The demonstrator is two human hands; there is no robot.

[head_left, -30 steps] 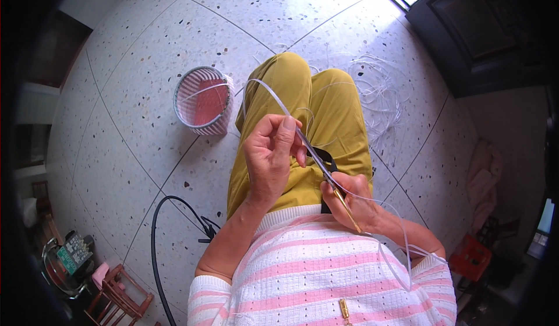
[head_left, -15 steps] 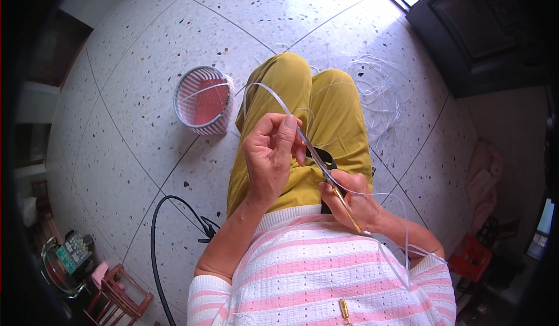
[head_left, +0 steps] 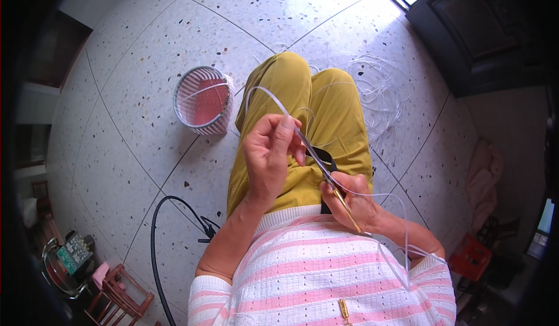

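We see a seated person from above, in yellow trousers [head_left: 314,122] and a pink-and-white striped top [head_left: 326,279], on a speckled tile floor [head_left: 140,93]. Our left hand [head_left: 269,154] is raised over the lap, its fingers pressed together, pinching a thin white strip [head_left: 265,91] that arches up and to the left before dropping toward the knee. Our right hand [head_left: 352,201] sits just right of it, near the waist, closed around a slim tool [head_left: 343,205] with a brass-coloured shaft; the strip runs down between the two hands to that tool, then loops out right and back past the sleeve.

Far left of the knees stands a small round basket [head_left: 204,100], woven in pink and white stripes, upright, with a single white strip crossing its mouth. Beyond the knees to the right lies a loose tangle of white strips [head_left: 378,87]. A black cable [head_left: 174,221] curves over the floor near left. At the near left edge stands a small red stool [head_left: 119,294]
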